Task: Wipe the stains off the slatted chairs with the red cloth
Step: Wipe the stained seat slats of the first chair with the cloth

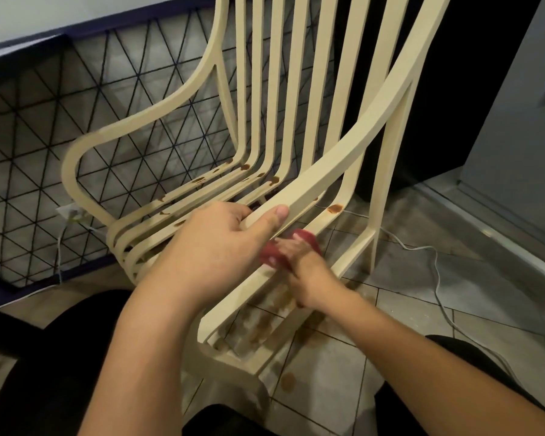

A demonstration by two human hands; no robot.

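Note:
A cream slatted chair (299, 99) fills the middle of the view, with brown stains (334, 208) on its seat slats and on the lower side rail. My left hand (221, 247) grips the near armrest (334, 165), thumb on top. Below that armrest my right hand (302, 269) holds the red cloth (272, 255) against the lower rail; the hand is blurred. Part of the cloth is hidden by the fingers.
A black wire-mesh panel (76, 121) stands behind the chair on the left. A white cable (438, 278) trails over the tiled floor at the right. Brown spots (288, 380) mark the tiles under the chair. My dark-clad knees sit at the bottom.

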